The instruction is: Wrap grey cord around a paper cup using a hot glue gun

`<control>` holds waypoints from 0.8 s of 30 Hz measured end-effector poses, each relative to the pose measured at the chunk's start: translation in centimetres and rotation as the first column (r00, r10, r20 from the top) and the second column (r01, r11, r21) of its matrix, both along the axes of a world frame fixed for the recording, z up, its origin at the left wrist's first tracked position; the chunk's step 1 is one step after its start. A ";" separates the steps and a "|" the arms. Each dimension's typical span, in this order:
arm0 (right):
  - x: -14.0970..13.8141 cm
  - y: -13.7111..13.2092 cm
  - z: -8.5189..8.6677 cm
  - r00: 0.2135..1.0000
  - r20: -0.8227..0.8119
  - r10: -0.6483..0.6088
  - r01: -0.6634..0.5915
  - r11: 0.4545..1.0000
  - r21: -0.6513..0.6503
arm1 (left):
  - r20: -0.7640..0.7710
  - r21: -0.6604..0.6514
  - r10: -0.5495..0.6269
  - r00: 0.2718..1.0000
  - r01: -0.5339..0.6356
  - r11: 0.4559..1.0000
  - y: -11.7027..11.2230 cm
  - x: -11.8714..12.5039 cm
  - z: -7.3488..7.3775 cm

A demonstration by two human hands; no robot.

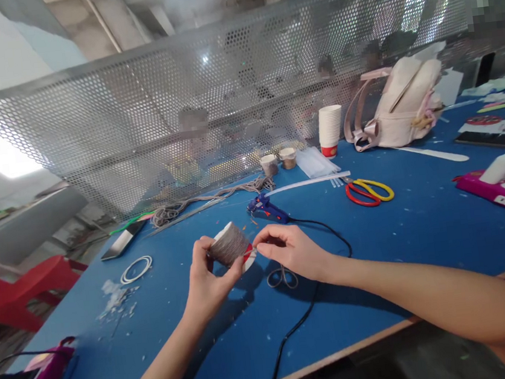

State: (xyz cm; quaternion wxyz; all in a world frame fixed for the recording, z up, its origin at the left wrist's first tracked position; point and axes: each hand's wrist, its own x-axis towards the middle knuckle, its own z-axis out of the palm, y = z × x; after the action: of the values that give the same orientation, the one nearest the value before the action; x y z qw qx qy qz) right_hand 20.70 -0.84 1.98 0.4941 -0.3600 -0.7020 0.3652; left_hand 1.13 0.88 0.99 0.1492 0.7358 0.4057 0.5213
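Observation:
Tilted on its side above the blue table, a paper cup (pixel 230 245) is wrapped in grey cord over most of its wall, with a red band and white rim showing at its right end. My left hand (pixel 208 277) grips the cup, thumb along the lower side and fingers behind. My right hand (pixel 293 250) pinches at the cup's red end; the cord between thumb and forefinger is barely visible. Below it, a loose loop of grey cord (pixel 283 278) hangs or lies near the table. Just beyond the hands is a blue glue gun (pixel 267 208) with a clear glue stick in it.
Scissors (pixel 369 191) with red and yellow handles, stacked paper cups (pixel 330 132) and a pale backpack (pixel 407 105) stand farther back. Grey cord (pixel 177 210) lies back left. Purple power strips (pixel 501 190) sit on both sides. The glue gun's black cable (pixel 291 334) crosses the front edge.

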 end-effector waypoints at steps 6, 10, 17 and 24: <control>-0.1 -1.6 -0.5 0.973 0.226 -0.047 -0.064 0.886 0.459 | 0.064 0.043 -0.002 0.998 -0.001 0.999 0.5 -0.1 0.1; -0.2 -3.6 -0.7 0.881 0.429 -0.201 -0.227 0.615 0.755 | 0.099 0.059 0.017 0.995 -0.023 0.998 0.8 -0.3 0.3; 2.8 -7.3 -0.8 0.906 0.339 -0.253 -0.237 0.359 0.903 | 0.103 0.076 -0.058 0.993 0.050 0.996 0.9 -0.9 0.7; 8.4 -1.9 -0.9 0.873 0.303 -0.383 -0.044 0.556 0.830 | 0.146 0.101 -0.069 0.987 0.055 0.993 1.0 -0.5 0.9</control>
State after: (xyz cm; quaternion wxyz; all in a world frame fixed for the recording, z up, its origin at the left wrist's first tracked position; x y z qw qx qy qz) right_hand 29.07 -2.72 1.09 0.4598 -0.2333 -0.8444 -0.1454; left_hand 0.64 1.87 1.86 0.1593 0.7134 0.3445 0.5891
